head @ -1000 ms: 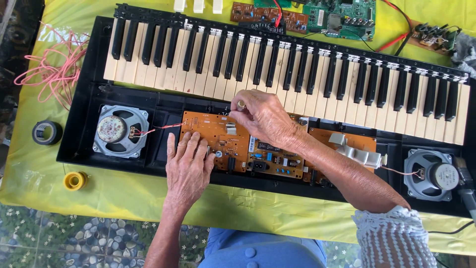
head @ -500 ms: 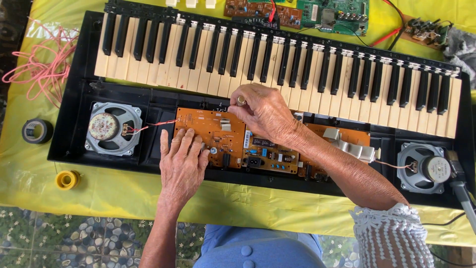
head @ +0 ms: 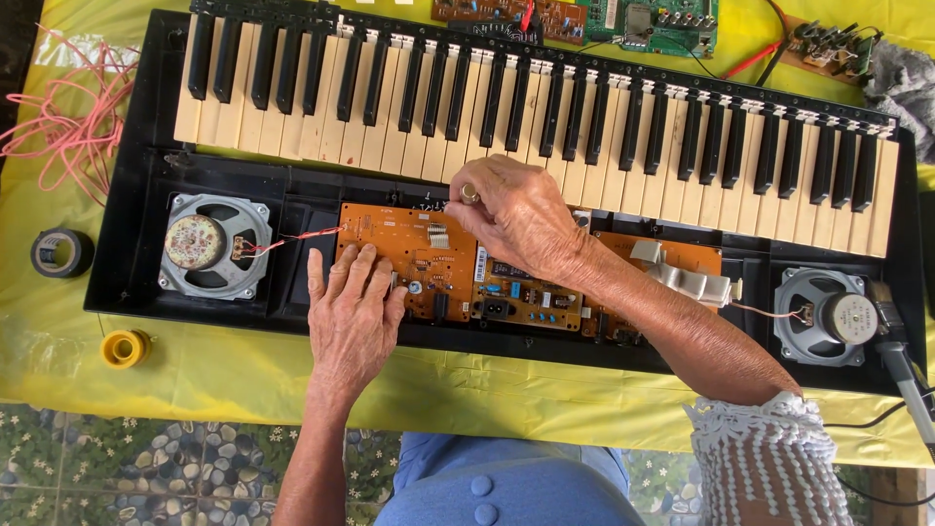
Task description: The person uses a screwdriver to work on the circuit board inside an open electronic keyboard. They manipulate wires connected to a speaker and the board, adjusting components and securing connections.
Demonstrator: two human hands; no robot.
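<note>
Not much has moved since a moment ago: both hands stay on the orange circuit board (head: 419,255) inside the open keyboard (head: 545,117). The right hand (head: 516,216) pinches a small round metal piece at the board's top edge. The left hand (head: 353,317) lies flat and open, pressing the board down, beside the left speaker (head: 212,245).

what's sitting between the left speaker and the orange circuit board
In the head view, a thin twisted red-and-white wire runs from the left speaker to the orange circuit board, over bare black casing.
</note>
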